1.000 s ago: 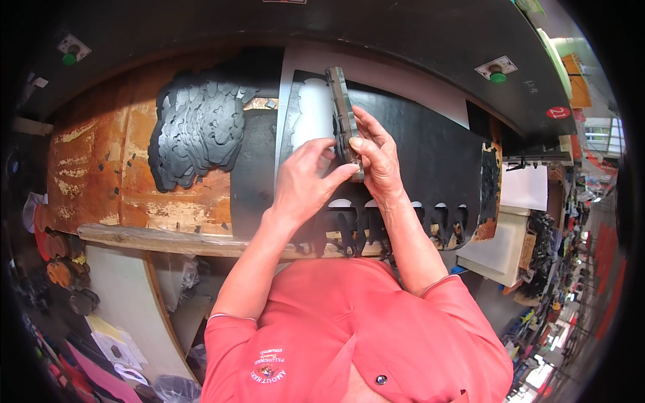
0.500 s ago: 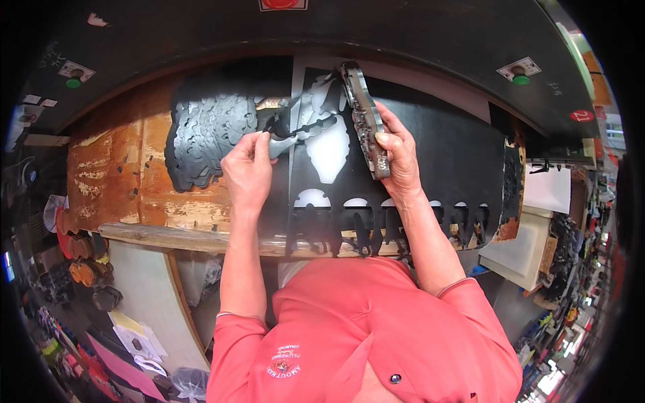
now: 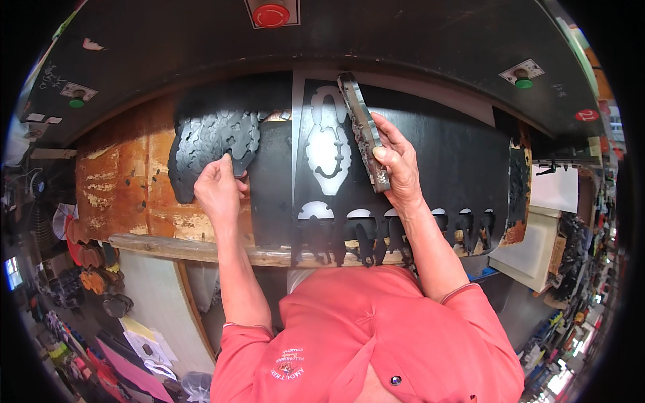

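Note:
My left hand (image 3: pixel 220 185) pinches the near edge of a dark grey cut-out piece (image 3: pixel 240 142) with a notched outline. That piece lies against the right end of an overlapping row of similar cut pieces (image 3: pixel 201 144). In my right hand (image 3: pixel 398 164) a metal cutting die (image 3: pixel 363 131) is held up on its side, thumb on its near face and fingers behind. The die stands over a black sheet (image 3: pixel 437 148), just right of a hole of the notched shape. White board (image 3: pixel 326 151) shows through that hole.
Along the sheet's near edge runs a row of cut-outs. A worn wooden board (image 3: pixel 111 178) lies left, with a wooden rail (image 3: pixel 168 247) along the front. The dark machine beam (image 3: pixel 403 40) overhead carries a red button (image 3: pixel 271 15) and green buttons (image 3: pixel 523 79) at both sides.
My left hand has carried the cut piece leftward from over the sheet to the row of cut pieces. The hole in the sheet is now uncovered. My right hand still holds the die up.

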